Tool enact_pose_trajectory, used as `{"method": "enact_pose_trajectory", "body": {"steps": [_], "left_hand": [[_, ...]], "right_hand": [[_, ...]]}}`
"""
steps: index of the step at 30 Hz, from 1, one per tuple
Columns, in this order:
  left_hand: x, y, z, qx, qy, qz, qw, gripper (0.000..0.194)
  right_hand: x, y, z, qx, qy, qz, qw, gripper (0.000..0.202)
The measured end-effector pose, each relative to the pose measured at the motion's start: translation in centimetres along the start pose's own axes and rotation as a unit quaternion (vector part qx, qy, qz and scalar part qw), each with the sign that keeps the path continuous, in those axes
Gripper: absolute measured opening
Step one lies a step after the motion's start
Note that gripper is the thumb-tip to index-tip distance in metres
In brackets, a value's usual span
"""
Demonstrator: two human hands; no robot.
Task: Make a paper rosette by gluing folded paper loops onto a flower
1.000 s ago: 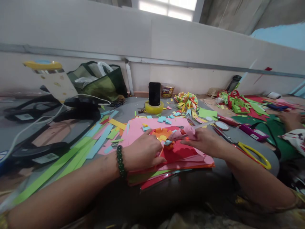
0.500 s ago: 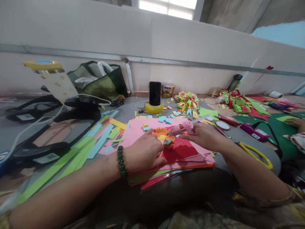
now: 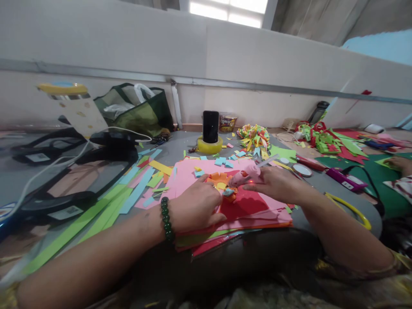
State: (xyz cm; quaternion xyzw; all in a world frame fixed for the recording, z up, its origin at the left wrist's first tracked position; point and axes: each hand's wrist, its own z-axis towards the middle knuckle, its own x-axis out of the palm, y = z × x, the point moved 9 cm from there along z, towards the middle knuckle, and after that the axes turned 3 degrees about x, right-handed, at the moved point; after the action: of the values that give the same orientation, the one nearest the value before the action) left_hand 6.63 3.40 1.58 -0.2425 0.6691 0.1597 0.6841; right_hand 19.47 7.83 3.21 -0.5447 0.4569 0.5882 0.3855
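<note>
My right hand [image 3: 279, 183] is wrapped round a pink hot glue gun [image 3: 245, 175]. A translucent glue stick [image 3: 268, 160] sticks out of its back end, and a small red light glows near my fingers. The nozzle points down at an orange paper flower [image 3: 220, 177] with a yellow centre and a bit of blue paper [image 3: 228, 192] on its right side. My left hand [image 3: 198, 204] is closed at the flower's left edge; its fingertips are partly hidden. Under both hands lie a red sheet [image 3: 247, 207] and a stack of pink paper [image 3: 180, 174].
Coloured paper strips [image 3: 106, 210] spread over the left side, beside black frames [image 3: 96, 189]. A phone [image 3: 210, 126] stands in a yellow tape roll [image 3: 209, 146]. Yellow-handled scissors [image 3: 349, 208] lie near my right forearm. Another person's hand [image 3: 399, 163] is at far right.
The whole view has shifted slightly. Both hands, the glue gun and the paper flower keep almost the same places relative to each other.
</note>
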Motion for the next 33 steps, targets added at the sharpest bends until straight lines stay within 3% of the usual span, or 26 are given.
{"method": "enact_pose_trajectory", "body": {"steps": [3,7,12,17,24,33], "left_hand": [[-0.2,0.0,0.0,0.001,-0.016,-0.004,1.000,0.030],[-0.1,0.0,-0.1,0.006,-0.019,-0.002,1.000,0.032],[0.0,0.1,0.0,-0.007,0.000,0.000,1.000,0.029],[0.0,-0.1,0.1,-0.011,0.022,0.011,1.000,0.030],[0.1,-0.1,0.1,-0.017,0.033,0.009,0.999,0.027],[0.3,-0.1,0.1,0.000,0.020,0.016,1.000,0.029]], "right_hand": [[-0.5,0.1,0.0,0.010,-0.015,-0.008,1.000,0.048],[-0.1,0.3,-0.2,0.015,0.031,-0.002,0.999,0.045],[-0.8,0.2,-0.1,0.024,-0.010,-0.007,1.000,0.049],[-0.4,0.4,-0.2,0.007,0.013,-0.001,1.000,0.047],[-1.1,0.1,-0.2,0.034,-0.022,0.012,0.999,0.048],[0.2,0.9,0.4,0.031,-0.022,0.009,0.999,0.039]]}}
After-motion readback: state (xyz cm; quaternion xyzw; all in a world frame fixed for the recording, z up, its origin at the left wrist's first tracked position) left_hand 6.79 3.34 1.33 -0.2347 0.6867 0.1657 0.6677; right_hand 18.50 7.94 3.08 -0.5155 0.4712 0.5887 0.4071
